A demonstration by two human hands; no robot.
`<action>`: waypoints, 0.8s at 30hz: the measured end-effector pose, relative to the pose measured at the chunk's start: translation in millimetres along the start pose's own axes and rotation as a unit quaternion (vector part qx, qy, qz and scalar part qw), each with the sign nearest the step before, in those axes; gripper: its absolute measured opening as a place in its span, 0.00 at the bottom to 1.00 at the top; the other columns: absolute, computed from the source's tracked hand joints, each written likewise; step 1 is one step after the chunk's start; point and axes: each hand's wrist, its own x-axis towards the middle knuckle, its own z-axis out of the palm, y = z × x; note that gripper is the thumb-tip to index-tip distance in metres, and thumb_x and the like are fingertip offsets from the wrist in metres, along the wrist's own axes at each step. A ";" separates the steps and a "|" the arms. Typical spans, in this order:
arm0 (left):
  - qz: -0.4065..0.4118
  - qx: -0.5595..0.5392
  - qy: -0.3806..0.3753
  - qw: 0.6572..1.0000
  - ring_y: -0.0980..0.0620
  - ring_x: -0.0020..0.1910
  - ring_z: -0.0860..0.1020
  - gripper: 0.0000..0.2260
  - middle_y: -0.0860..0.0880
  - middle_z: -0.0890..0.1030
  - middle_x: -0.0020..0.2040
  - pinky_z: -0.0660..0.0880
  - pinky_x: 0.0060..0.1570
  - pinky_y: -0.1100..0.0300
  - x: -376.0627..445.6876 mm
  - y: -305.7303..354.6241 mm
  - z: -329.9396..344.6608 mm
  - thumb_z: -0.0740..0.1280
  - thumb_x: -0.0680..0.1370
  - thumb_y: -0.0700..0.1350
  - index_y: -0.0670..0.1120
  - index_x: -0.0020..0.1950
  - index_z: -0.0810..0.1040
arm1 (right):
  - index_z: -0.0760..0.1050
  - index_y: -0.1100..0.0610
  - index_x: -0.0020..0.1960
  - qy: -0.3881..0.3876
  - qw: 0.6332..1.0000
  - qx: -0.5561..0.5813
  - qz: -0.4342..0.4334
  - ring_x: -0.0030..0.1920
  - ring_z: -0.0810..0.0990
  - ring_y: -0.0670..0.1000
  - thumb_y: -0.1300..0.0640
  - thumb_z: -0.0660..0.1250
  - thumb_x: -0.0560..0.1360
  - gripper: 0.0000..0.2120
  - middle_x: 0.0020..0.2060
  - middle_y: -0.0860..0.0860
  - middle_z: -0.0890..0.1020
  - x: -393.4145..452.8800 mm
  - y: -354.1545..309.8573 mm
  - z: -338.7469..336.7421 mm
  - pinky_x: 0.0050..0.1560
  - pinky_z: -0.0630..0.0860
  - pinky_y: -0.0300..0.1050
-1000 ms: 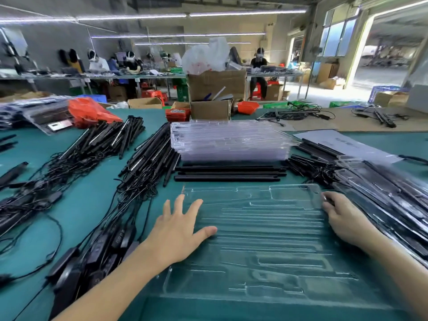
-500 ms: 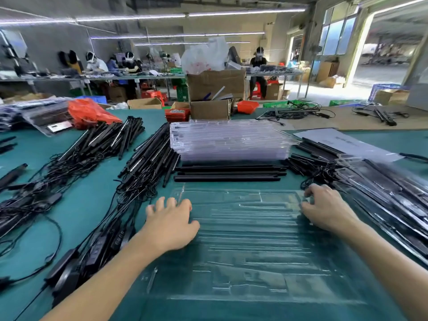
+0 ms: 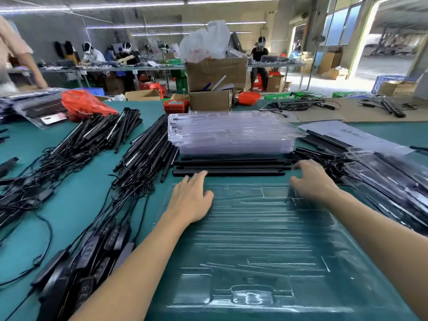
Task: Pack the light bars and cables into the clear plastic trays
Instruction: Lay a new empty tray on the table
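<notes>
Two heaps of cabled light bars (image 3: 129, 158) at left; left hand (image 3: 191, 200), fingers straight together, and right hand (image 3: 312, 181), fingers loosely spread, over one empty clear tray's (image 3: 266, 239) far edge, near three loose black bars (image 3: 231, 167).

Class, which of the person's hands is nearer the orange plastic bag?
Left. The left hand lies nearer the orange plastic bag; the right hand is farther right.

Cardboard boxes (image 3: 216, 72), orange plastic bag (image 3: 85, 105) — green table (image 3: 69, 205), seated workers (image 3: 92, 54)
</notes>
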 end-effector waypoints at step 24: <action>-0.019 0.065 -0.032 0.997 0.47 0.81 0.42 0.27 0.47 0.46 0.82 0.43 0.77 0.45 6.9 -7.8 11.7 0.49 0.81 0.52 0.58 0.81 0.52 | 0.75 0.62 0.60 0.072 0.988 -0.124 0.064 0.63 0.67 0.64 0.50 0.59 0.78 0.18 0.62 0.64 0.73 20.6 -0.5 25.4 0.64 0.65 0.58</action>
